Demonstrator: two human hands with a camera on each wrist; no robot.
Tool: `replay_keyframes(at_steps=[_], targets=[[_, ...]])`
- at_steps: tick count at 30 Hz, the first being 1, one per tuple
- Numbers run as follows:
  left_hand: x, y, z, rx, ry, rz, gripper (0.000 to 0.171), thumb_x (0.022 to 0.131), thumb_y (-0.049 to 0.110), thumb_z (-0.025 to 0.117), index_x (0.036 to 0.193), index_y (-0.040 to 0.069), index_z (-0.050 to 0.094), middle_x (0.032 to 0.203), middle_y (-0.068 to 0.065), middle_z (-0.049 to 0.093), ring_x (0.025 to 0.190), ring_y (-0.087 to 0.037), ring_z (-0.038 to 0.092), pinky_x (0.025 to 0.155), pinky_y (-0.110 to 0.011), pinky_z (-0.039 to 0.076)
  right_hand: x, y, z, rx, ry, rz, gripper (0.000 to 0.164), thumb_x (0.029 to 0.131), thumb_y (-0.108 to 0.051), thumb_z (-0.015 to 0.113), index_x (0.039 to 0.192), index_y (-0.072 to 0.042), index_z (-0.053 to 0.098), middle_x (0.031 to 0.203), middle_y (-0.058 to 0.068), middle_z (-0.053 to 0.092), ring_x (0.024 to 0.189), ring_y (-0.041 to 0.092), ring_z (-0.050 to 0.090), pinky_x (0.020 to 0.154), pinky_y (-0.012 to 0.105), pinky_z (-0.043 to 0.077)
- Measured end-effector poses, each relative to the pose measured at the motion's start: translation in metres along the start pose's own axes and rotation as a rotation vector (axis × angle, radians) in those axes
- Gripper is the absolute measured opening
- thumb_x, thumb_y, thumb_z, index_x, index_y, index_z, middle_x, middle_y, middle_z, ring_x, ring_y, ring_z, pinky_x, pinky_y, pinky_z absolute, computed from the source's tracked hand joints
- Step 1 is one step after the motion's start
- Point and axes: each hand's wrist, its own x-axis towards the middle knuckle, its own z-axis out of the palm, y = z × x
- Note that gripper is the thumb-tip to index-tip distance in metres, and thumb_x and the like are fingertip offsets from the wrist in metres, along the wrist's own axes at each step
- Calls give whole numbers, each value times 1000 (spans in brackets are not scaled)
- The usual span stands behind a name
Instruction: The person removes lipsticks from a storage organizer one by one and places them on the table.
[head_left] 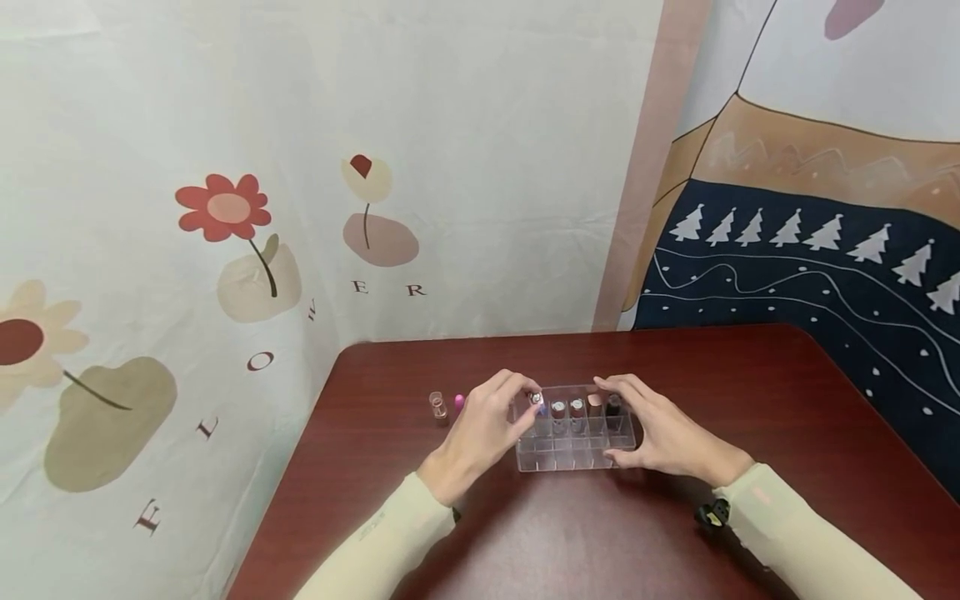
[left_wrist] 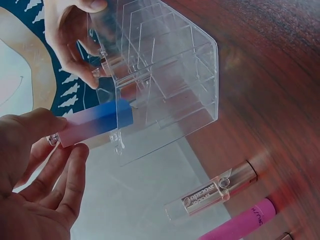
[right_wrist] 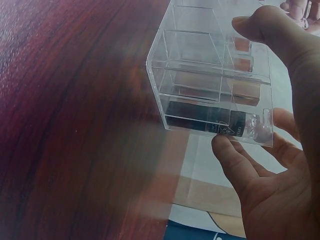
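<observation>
My left hand [head_left: 483, 423] pinches a square lipstick tube [left_wrist: 95, 122], fading from pink to blue, by its upper end. In the left wrist view, the tube's blue end overlaps the left back compartment of a clear acrylic lipstick organizer [head_left: 566, 461]. The right hand [head_left: 663, 429] holds that organizer at its right side, thumb at the front and fingers along the side and back. Several lipsticks stand in the back row, among them a dark tube [right_wrist: 200, 120] at the right end and a copper-capped one [right_wrist: 246, 93] beside it. The front compartments hold nothing.
Left of the organizer, on the dark red wooden table [head_left: 360, 467], stand a clear lipstick tube with lettering [left_wrist: 215, 195] and a magenta tube [left_wrist: 245, 220]. Part of another tube [left_wrist: 286, 236] shows at the left wrist view's lower edge. A printed curtain [head_left: 487, 167] hangs behind the table.
</observation>
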Motion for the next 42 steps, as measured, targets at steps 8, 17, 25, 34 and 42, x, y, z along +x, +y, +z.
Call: replay_keyframes(at_steps=[8,17,25,34,42], targets=[[-3,1,-9,-4,41,28,24,97,4,94,116,7,79,108,-6,79,85,-22,74,76,-20,60,0,-1,1,-4,12,-7,110,77,-28,110,170,-15,53,162,3,60,134,21,72,111,52,67],[-4,1,-21,25,116,49,26,95,2,94,116,6,79,104,-7,79,83,-21,72,72,-23,58,-2,-1,0,-4,15,-16,111,77,-28,110,171,-15,52,163,0,60,137,20,71,112,53,67],[-8,-2,-32,27,143,37,23,96,1,93,114,5,79,103,-6,79,79,-12,65,67,-19,55,-2,1,1,-11,26,-24,112,77,-30,110,171,-15,51,163,1,61,136,19,71,112,53,66],[-17,-10,-44,6,160,18,29,93,-5,93,117,2,78,103,-7,77,78,-15,73,69,-12,54,0,2,1,-11,28,-36,113,76,-27,111,171,-13,52,163,1,60,135,18,71,111,48,67],[-29,-16,-54,51,157,-4,30,93,-3,94,118,4,79,103,-5,77,80,-10,70,70,-12,55,-2,3,3,-30,77,-86,111,75,-23,111,169,-11,54,159,3,62,131,19,73,110,35,65]])
